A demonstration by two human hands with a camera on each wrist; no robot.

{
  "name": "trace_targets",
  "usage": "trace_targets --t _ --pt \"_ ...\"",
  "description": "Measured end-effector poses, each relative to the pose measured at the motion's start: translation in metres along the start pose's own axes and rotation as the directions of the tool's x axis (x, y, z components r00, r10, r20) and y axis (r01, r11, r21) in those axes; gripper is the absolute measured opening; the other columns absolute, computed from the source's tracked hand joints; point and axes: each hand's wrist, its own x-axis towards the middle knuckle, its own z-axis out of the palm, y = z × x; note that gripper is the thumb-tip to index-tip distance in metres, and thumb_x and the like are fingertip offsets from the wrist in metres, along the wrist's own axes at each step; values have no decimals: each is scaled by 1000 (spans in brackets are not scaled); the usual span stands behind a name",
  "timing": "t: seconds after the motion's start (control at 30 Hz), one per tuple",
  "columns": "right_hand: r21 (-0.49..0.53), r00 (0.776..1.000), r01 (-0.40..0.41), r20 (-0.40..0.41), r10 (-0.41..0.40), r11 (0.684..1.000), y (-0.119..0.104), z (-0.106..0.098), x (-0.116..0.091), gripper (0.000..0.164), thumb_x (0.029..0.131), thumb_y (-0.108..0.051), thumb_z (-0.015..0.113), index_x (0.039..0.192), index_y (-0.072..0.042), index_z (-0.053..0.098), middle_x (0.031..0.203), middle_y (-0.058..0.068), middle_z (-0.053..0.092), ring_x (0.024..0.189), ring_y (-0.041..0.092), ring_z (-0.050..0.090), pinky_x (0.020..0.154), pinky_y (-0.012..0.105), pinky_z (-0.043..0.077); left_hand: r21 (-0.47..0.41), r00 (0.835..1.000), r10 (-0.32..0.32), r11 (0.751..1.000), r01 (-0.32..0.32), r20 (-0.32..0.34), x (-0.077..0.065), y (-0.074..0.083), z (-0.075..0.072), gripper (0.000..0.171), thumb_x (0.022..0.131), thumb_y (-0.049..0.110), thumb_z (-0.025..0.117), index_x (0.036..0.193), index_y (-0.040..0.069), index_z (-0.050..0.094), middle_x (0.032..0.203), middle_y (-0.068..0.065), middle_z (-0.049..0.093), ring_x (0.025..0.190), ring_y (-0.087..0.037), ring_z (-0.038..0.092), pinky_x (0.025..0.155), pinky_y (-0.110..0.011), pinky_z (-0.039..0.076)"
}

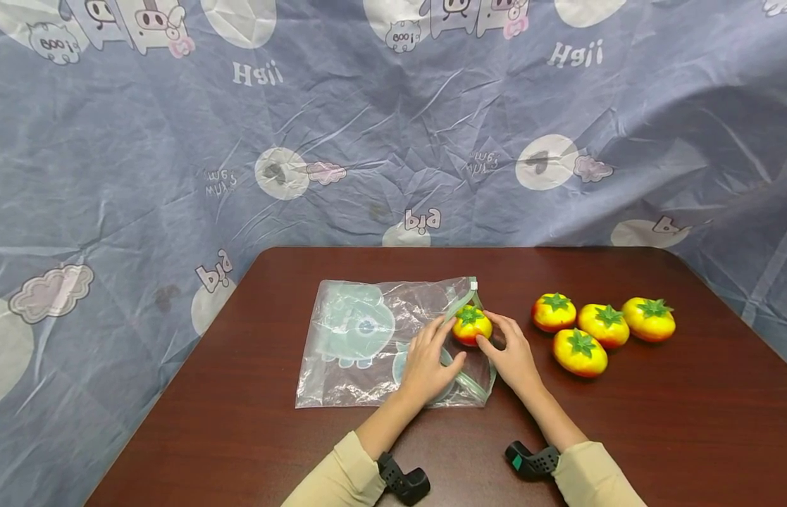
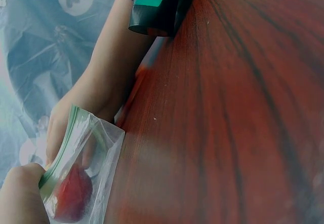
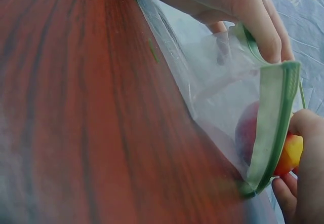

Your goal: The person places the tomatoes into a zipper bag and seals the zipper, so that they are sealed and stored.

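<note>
A clear zip bag point(image 1: 409, 299) with a pale green cartoon print lies flat on the table, its green-edged mouth facing right. My left hand point(image 1: 429, 360) holds the lifted edge of that mouth, the thumb point(image 2: 21, 193) against the green zip strip in the left wrist view. At the opening, my right hand point(image 1: 513, 357) grips a yellow-and-red persimmon point(image 1: 472, 325) with a green leafy top, thumb and fingers on its right side. In the right wrist view the persimmon point(image 3: 291, 153) is partly inside the mouth, half covered by the zip strip point(image 3: 276, 117).
Several more persimmons point(image 1: 580, 352) sit in a cluster to the right of my right hand. The brown wooden table point(image 1: 241, 436) ends at the back before a hanging grey-blue printed cloth point(image 1: 368, 127). Black bands point(image 1: 402, 480) are on both wrists.
</note>
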Motion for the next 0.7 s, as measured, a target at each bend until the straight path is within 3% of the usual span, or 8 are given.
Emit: trace_targets --t 0.37,0.6,0.7 --pt "112 1000 4 6 -5 994 -5 5 0 49 78 -13 69 122 0 51 119 18 50 111 34 53 86 39 48 13 999 43 999 -43 -13 -2 2 -2 57 79 34 60 132 16 46 134 -1 48 121 -19 46 91 -35 41" --pt "126 1000 -11 7 11 992 -40 1 -6 47 77 -4 67 120 8 50 117 24 49 109 41 52 84 44 47 8 999 41 999 -41 29 -2 4 -2 60 79 36 59 134 17 44 134 -2 47 115 -17 48 85 -32 41" --pt "127 1000 -14 21 11 992 -29 5 -4 48 79 -9 67 122 4 50 119 22 49 110 39 52 85 41 48 6 998 39 999 -40 51 -2 5 -1 60 80 36 59 135 17 43 135 -2 46 115 -16 48 86 -33 41"
